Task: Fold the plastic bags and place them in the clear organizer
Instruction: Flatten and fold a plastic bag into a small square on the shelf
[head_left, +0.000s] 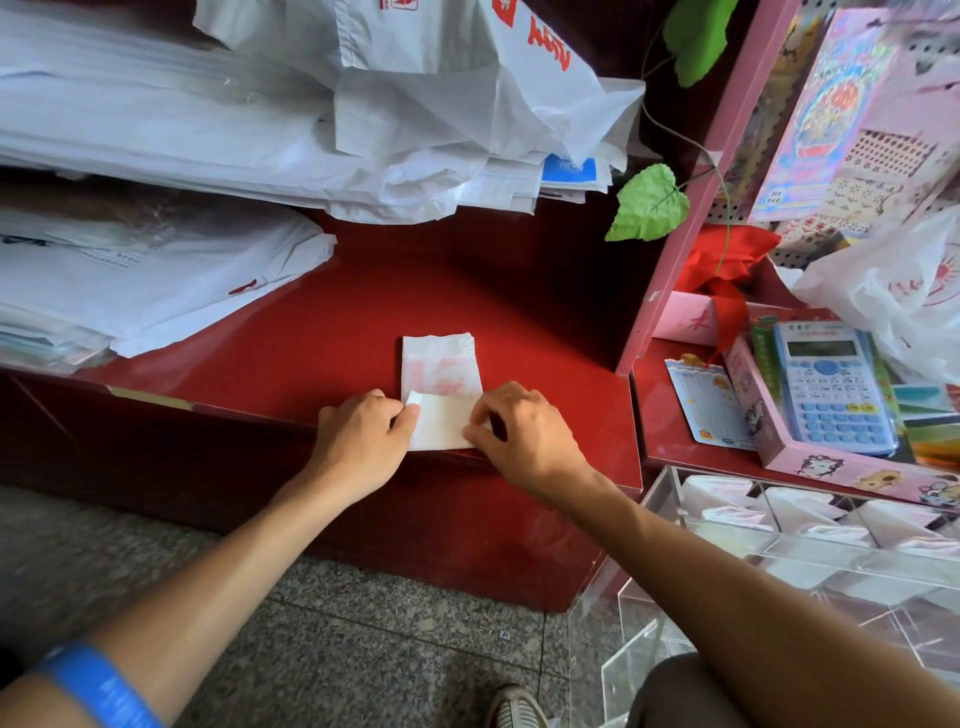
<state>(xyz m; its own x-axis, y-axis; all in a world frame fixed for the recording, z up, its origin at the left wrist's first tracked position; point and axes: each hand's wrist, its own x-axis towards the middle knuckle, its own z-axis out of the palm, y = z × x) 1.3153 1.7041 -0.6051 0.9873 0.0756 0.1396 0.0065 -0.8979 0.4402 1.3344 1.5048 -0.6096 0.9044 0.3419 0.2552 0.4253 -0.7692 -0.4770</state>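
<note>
Folded plastic bag (440, 387), a narrow white strip with faint red print, lying on the red counter (322, 332) near its front edge, at 6 o'clock from the loose heap of unfolded bags (415, 104). The strip's near end has been turned up over the rest.

Risks: thin, springy film is likely to reopen if either hand lifts before the crease is pressed flat. The strip sits at the counter's lip, so a sideways tug could slide it off onto the floor. Unequal pull from the two hands would skew the fold and leave a packet too wide for a compartment of the clear organizer (779, 540), which stands at 4 o'clock from the bag, already holding several folded bags.

Grip: the left hand (358, 441) pinches the flap's left edge between thumb and curled fingers. The right hand (519, 436) has its fingers bent onto the flap's right edge, apparently pinching it, though the thumb's contact is partly hidden. Neither hand is spread wide.
</note>
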